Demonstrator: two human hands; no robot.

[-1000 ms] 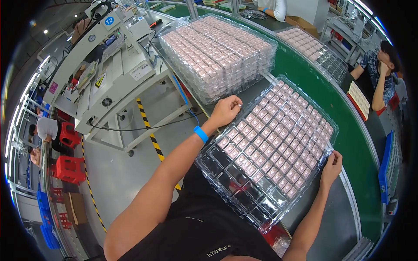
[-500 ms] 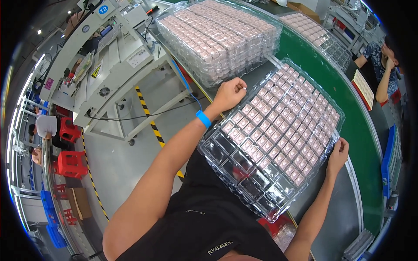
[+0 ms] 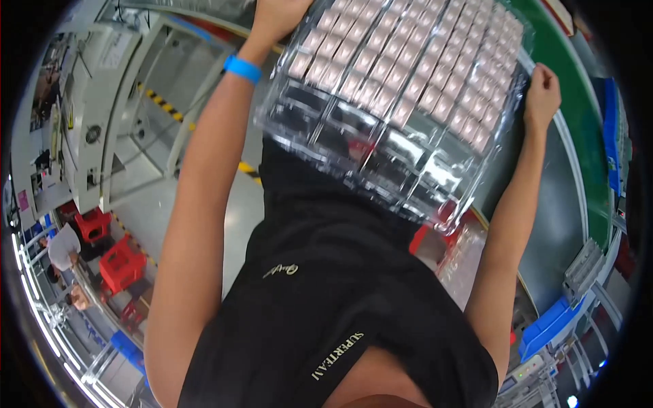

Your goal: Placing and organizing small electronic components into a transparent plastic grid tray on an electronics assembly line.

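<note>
A clear plastic tray (image 3: 292, 112) lies tilted in front of me, its near edge by my black shirt. Rows of small pale-pink square pieces (image 3: 401, 51) fill its far part; the pockets nearest me hold none. At the tray's far left corner is my left hand (image 3: 280, 17), a blue band on its wrist; the upper picture edge cuts off its fingers. My right hand (image 3: 543, 100) is beside the tray's right edge, fingers curled closed at the end of a clear strip (image 3: 526, 60). What exactly lies between those fingertips is hard to see.
A green work surface (image 3: 571, 75) curves along the right, with blue bins (image 3: 551, 326) near it. Grey machine housing (image 3: 88, 115) stands at left on a frame. Red stools (image 3: 122, 264) and a seated person (image 3: 64, 248) are farther left. Below the tray is something red (image 3: 432, 241).
The view has tipped down toward my body, so tray and hands appear higher. The stacked trays at the back have left the picture. My right hand remains at the tray's right edge.
</note>
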